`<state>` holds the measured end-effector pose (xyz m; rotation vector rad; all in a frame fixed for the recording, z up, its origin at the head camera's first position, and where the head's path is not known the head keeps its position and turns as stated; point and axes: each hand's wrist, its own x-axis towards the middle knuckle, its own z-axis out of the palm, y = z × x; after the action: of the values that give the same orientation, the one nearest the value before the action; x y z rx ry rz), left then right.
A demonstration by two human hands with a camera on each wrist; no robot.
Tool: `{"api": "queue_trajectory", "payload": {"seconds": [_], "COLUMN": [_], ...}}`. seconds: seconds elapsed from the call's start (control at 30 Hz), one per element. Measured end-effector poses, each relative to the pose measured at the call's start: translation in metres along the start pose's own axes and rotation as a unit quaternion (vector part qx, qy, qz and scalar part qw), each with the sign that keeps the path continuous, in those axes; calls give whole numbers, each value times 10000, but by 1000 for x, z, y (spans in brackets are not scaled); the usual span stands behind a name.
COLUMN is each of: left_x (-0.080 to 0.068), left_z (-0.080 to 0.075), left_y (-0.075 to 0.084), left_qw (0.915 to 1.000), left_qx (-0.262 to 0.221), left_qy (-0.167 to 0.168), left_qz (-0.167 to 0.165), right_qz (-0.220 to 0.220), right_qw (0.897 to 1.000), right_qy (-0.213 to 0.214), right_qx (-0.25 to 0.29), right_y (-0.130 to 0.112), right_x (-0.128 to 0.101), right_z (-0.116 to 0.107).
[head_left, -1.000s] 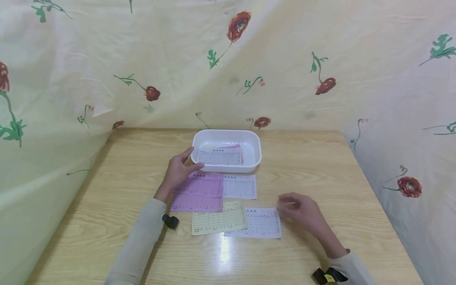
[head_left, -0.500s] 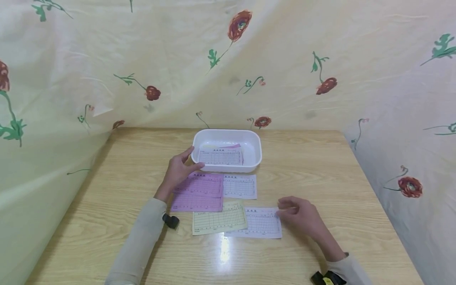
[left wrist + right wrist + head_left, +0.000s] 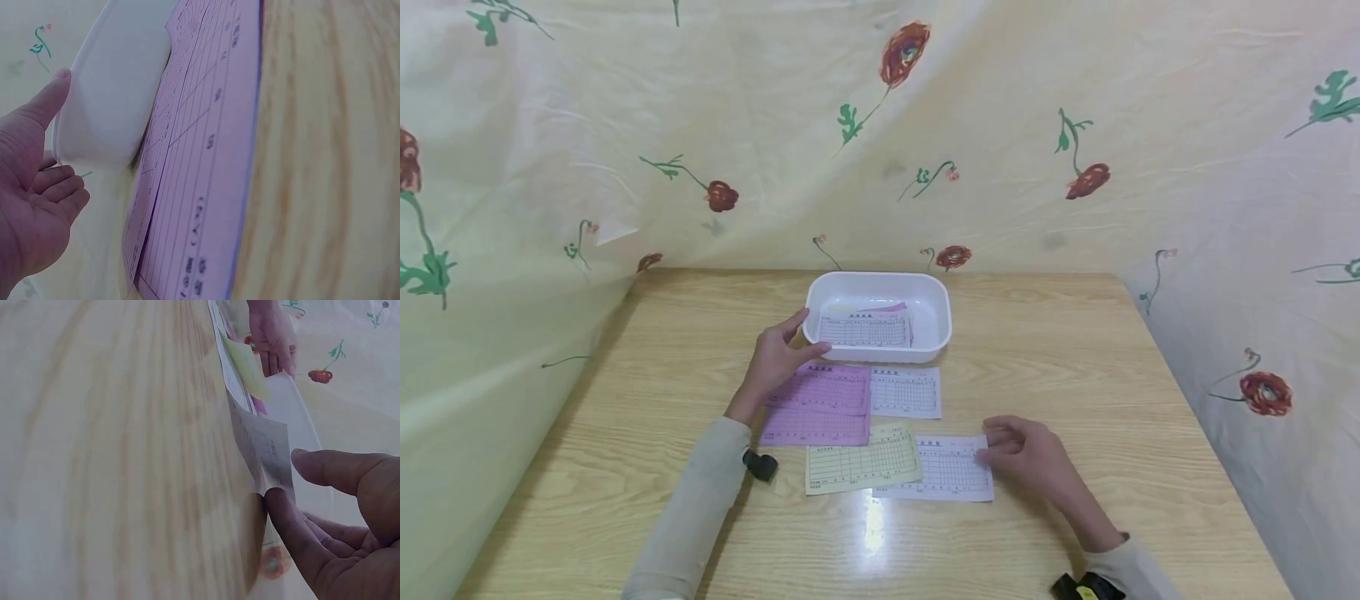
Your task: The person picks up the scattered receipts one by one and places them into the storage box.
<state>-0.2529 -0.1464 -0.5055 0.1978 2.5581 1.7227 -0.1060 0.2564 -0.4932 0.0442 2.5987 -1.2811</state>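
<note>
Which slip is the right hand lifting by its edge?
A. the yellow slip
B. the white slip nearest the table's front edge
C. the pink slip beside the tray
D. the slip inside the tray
B: the right hand pinches the right edge of the white printed paper slip nearest the front of the wooden table, and the right wrist view shows that corner raised.

two pink forms (image 3: 817, 411), two white forms (image 3: 906, 392), one tray (image 3: 938, 312)

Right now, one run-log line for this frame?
left hand: rests against white tray, on pink form | right hand: pinching edge of white form | yellow form: flat, overlapping white form
</note>
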Motion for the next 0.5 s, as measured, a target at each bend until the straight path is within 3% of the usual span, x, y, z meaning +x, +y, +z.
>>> {"api": "queue_trajectory", "payload": {"seconds": [0.5], "left_x": [0], "left_z": [0], "left_y": [0], "left_qw": [10000], "left_qx": [-42], "left_qy": [-11], "left_qz": [-24], "right_qz": [163], "right_qw": [9998], "right_qy": [-59], "right_qx": [16], "right_y": [-5], "right_x": [0], "right_z": [9]}}
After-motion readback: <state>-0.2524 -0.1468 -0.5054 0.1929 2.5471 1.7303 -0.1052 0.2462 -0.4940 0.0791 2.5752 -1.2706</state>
